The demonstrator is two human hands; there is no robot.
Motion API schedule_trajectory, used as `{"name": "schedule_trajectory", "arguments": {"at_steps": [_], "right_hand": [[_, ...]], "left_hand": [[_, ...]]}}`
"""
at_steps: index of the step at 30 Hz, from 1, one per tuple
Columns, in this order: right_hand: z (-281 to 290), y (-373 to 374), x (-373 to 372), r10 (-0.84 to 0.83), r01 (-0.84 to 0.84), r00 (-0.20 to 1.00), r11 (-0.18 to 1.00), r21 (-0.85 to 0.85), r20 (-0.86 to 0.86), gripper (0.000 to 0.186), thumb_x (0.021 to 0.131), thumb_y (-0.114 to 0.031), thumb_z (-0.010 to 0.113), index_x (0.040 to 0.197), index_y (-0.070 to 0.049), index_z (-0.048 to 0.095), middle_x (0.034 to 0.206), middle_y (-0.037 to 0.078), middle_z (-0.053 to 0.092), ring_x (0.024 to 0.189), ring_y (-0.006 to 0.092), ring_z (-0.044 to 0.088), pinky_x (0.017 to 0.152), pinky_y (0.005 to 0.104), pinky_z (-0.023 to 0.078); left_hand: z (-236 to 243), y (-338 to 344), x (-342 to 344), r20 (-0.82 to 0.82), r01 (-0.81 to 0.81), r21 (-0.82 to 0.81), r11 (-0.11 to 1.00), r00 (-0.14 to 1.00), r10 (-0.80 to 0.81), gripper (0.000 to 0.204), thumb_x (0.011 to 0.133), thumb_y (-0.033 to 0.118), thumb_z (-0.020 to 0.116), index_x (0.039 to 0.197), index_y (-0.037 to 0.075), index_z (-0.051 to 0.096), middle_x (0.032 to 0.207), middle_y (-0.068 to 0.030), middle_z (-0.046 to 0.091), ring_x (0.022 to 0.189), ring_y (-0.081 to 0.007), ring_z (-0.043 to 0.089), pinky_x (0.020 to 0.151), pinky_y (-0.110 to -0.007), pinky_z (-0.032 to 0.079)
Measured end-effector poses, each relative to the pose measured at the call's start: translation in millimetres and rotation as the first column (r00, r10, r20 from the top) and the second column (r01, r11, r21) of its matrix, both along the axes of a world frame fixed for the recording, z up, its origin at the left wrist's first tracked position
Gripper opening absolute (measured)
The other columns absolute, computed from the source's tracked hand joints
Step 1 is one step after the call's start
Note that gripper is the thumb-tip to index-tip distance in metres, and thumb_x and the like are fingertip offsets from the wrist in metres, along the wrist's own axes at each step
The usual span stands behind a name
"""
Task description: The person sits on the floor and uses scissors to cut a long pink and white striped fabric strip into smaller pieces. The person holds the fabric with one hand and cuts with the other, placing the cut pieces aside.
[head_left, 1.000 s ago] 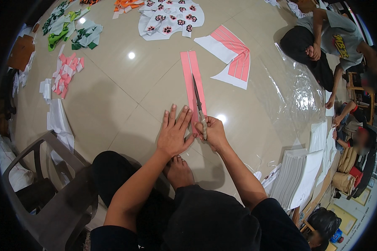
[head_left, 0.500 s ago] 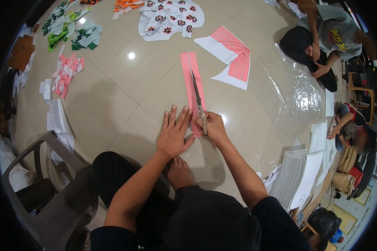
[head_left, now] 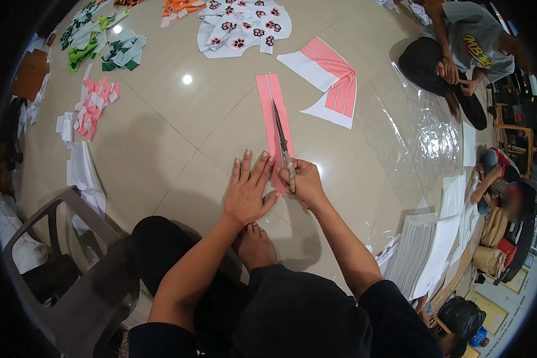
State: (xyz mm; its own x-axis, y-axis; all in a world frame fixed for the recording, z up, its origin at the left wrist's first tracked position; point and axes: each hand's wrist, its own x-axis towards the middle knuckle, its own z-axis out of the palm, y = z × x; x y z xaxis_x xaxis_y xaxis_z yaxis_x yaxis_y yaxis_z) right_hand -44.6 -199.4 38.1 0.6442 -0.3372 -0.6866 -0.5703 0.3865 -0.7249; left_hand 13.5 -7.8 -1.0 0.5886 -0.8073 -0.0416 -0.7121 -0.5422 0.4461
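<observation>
A long pink fabric strip (head_left: 265, 100) with a white line down its middle lies flat on the tiled floor before me. My left hand (head_left: 246, 192) is spread flat, palm down, its fingertips at the strip's left edge near its close end. In my right hand (head_left: 308, 184) are scissors (head_left: 282, 142) with wrapped handles, their blades pointing away from me along the white line. The blades look closed together or nearly so. Beyond the strip, to the right, rests a folded pink-and-white striped fabric piece (head_left: 344, 86).
Paw-print fabric (head_left: 238, 27), pink scraps (head_left: 95, 104) and green scraps (head_left: 125, 51) lie farther out. A grey plastic chair (head_left: 92, 224) stands at left. On the right are clear plastic sheeting (head_left: 411, 131), a white stack (head_left: 426, 253) and a seated person (head_left: 474, 45).
My hands, the scissors and the strip look almost unchanged. At the upper right, the seated person's hands and leg have shifted; another person farther down has moved an arm.
</observation>
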Motion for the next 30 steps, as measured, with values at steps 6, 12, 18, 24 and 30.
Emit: {"name": "schedule_trajectory", "arguments": {"at_steps": [6, 12, 18, 24, 30], "right_hand": [[-10.2, -8.1, 5.8, 0.046, -0.048, 0.999, 0.996, -0.076, -0.027, 0.023, 0.097, -0.017, 0.084, 0.099, 0.0, 0.068, 0.073, 0.002, 0.067, 0.055, 0.0079, 0.059, 0.047, 0.027, 0.046], [-8.7, -13.6, 14.3, 0.05, -0.052, 0.998, 0.994, -0.095, -0.03, 0.025, 0.096, -0.019, 0.086, 0.096, -0.003, 0.068, 0.07, 0.0, 0.064, 0.054, 0.0071, 0.057, 0.048, 0.0257, 0.043], [-5.8, -11.7, 17.8, 0.052, -0.056, 0.998, 0.993, -0.107, -0.038, 0.024, 0.095, -0.018, 0.087, 0.096, -0.003, 0.068, 0.071, 0.0, 0.066, 0.055, 0.0071, 0.058, 0.047, 0.0254, 0.044], [-9.1, -13.9, 16.8, 0.042, -0.043, 0.999, 0.997, -0.069, -0.01, 0.024, 0.095, -0.016, 0.086, 0.097, -0.001, 0.068, 0.076, 0.005, 0.071, 0.054, 0.0075, 0.06, 0.046, 0.0255, 0.045], [-11.3, -15.0, 16.4, 0.017, -0.017, 1.0, 1.0, -0.007, 0.002, 0.027, 0.096, -0.015, 0.087, 0.096, -0.001, 0.064, 0.075, 0.007, 0.071, 0.051, 0.0089, 0.061, 0.043, 0.026, 0.046]], "left_hand": [[-0.4, -0.9, -0.8, 0.008, -0.007, 0.006, 1.0, 1.0, 0.007, 0.09, 0.104, 0.056, 0.058, 0.178, 0.011, 0.032, 0.185, -0.0106, 0.029, 0.171, -0.0467, 0.017, 0.138, -0.064, 0.012], [0.6, -0.5, -0.5, 0.022, -0.003, 0.001, 1.0, 1.0, 0.003, 0.09, 0.105, 0.057, 0.058, 0.177, 0.01, 0.033, 0.184, -0.0108, 0.03, 0.17, -0.047, 0.019, 0.138, -0.064, 0.013], [-1.5, 1.4, -0.2, 0.028, -0.005, 0.006, 1.0, 1.0, 0.005, 0.091, 0.105, 0.057, 0.058, 0.177, 0.01, 0.032, 0.184, -0.0111, 0.03, 0.17, -0.0472, 0.019, 0.138, -0.064, 0.013], [-7.7, 4.3, -5.0, 0.063, 0.111, -0.091, 0.99, 0.992, -0.106, 0.072, 0.106, 0.046, 0.062, 0.166, 0.008, 0.05, 0.175, -0.0159, 0.043, 0.167, -0.0446, 0.03, 0.136, -0.064, 0.021], [-13.8, 1.7, -4.7, 0.036, 0.3, -0.302, 0.905, 0.952, -0.304, 0.059, 0.098, 0.028, 0.077, 0.152, 0.008, 0.064, 0.153, -0.0138, 0.061, 0.15, -0.0391, 0.05, 0.132, -0.06, 0.035]]}}
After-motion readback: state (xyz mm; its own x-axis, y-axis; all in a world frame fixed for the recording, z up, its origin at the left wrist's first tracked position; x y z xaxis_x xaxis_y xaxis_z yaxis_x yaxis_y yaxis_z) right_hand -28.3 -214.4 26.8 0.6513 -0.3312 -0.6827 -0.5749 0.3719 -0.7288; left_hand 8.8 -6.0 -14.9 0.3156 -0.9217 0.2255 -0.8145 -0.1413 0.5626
